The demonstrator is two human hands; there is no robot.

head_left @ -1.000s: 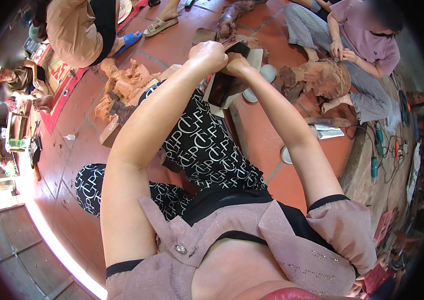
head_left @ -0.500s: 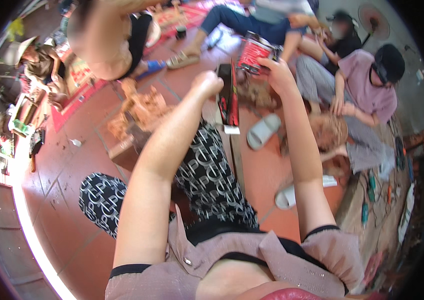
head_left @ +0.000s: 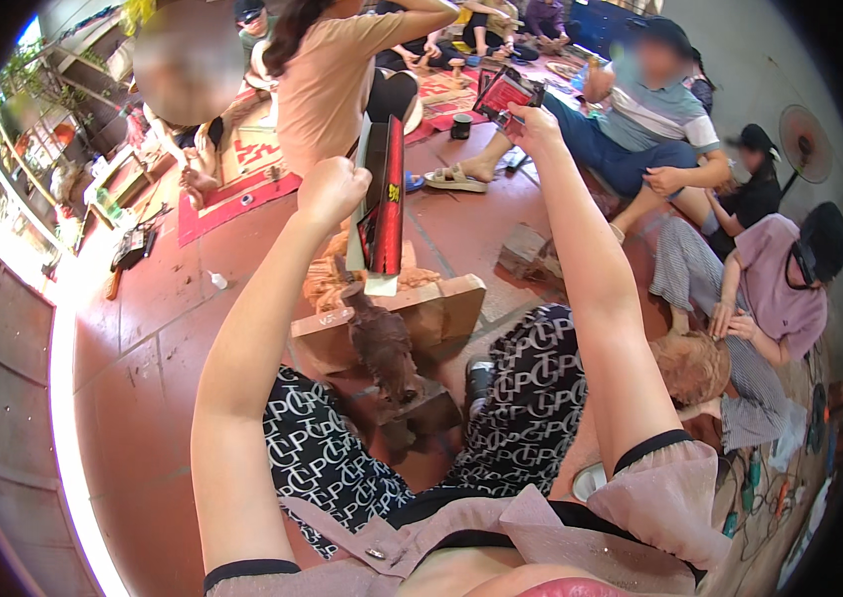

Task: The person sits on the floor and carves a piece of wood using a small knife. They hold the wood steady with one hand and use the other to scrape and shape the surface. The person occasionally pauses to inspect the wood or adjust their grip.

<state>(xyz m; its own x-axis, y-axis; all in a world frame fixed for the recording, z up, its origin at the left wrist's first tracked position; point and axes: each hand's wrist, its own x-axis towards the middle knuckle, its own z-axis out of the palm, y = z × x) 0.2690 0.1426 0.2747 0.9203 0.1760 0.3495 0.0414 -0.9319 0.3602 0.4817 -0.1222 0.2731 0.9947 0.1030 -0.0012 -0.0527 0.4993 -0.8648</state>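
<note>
My left hand is closed on the edge of a long, narrow red-and-black box, held out in front of me. Its dark inside faces up and a pale strip shows at the near end. Farther out, my right hand grips a red-and-black package; its fingertips are partly hidden. Below the box, between my knees, stands a dark carved wooden figure on a block-like base. Just behind it lies a thick wooden board, with a lighter orange wood carving partly hidden by the box.
A person in a peach shirt sits close ahead; others sit around the right side. One holds a carved wooden piece. Another wood block lies on the tiled floor. Tools and cables lie at lower right. A fan stands behind.
The view has swung to the right-side-down, so the scene sits differently. Both hands still hold the box and package, now farther apart. The dark figure between my knees has come fully into view.
</note>
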